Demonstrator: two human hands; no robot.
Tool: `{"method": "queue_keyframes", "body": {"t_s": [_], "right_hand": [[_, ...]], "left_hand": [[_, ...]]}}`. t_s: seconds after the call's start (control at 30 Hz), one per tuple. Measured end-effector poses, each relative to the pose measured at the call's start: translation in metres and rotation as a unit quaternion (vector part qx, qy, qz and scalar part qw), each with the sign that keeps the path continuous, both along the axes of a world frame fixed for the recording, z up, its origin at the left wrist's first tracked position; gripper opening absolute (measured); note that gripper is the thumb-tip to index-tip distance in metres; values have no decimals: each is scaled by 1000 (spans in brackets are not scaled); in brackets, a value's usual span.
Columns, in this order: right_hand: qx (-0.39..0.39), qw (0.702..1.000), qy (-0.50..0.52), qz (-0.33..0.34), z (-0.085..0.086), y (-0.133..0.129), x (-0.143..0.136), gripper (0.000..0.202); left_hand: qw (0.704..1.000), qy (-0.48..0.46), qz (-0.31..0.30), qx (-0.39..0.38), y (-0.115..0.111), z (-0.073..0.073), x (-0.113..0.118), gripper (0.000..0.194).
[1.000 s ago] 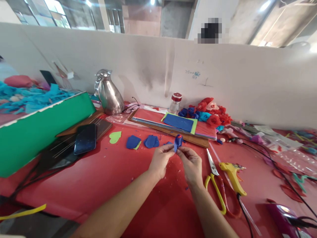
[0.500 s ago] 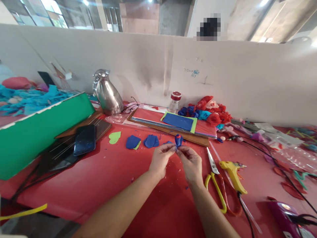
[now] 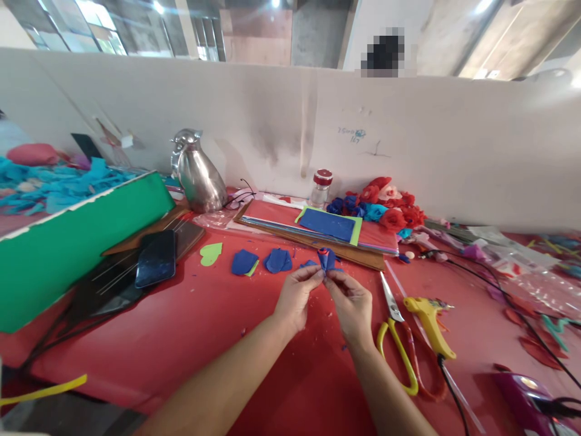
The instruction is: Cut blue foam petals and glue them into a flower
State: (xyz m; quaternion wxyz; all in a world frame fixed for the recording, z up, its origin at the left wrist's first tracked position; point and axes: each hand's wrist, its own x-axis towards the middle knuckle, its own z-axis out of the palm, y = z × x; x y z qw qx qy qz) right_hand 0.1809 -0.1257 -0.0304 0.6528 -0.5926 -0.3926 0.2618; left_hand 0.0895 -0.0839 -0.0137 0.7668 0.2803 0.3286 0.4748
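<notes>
In hand: blue rolled piece [image 3: 325, 259], a little red showing at its wider upper end; held over the middle of the red tabletop [image 3: 195, 345], somewhat toward the far edge. Left hand [image 3: 293, 297] and right hand [image 3: 351, 300] pinch its narrow lower end, thumbs and forefingers nearly tip to tip

Key relation, as judged: the roll rises from the fingertips, long axis roughly upright, wide end pointing clear of the palms. Neither hand nearer; one at each side of the base

Just beyond the fingers, small blue pieces [image 3: 309, 264], partly covered. Toward the left edge, two clusters of blue cut-outs [image 3: 278, 260], the outer one over a bit of green, then a light-green heart [image 3: 211, 254]

Toward the right edge: scissors [image 3: 391, 297], blades to the far edge; yellow glue gun [image 3: 426, 315] just beside. Along the far edge: stack of sheets [image 3: 272, 212], lidded jar [image 3: 321, 192], heap of flowers [image 3: 393, 206]

Hard to make out: lowest tip of the roll, under the fingers; whether blue at its right is its own flap or something lying behind, cannot tell. Purple device [image 3: 521, 384] near the near right corner, cut off by the frame
</notes>
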Motion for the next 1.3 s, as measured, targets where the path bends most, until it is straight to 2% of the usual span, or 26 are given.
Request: {"method": "queue_keyframes", "body": {"t_s": [0.53,0.73,0.9,1.17,1.3], "right_hand": [[13,999,-48,-4,2,0,0,13],[11,999,-41,-3,3,0,0,14],[43,999,-29,-1,9,-2,-3,15],[68,996,-9,51,8,-4,-1,20],[63,997,-9,34,7,-2,-1,14]], "left_hand": [[998,22,-18,54,2,-3,-2,20],[997,24,-22,73,2,-3,-2,21],[997,0,-30,66,2,-1,-2,22],[992,22,-22,120,0,0,-1,21],[991,37,-4,130,-3,1,0,19]]}}
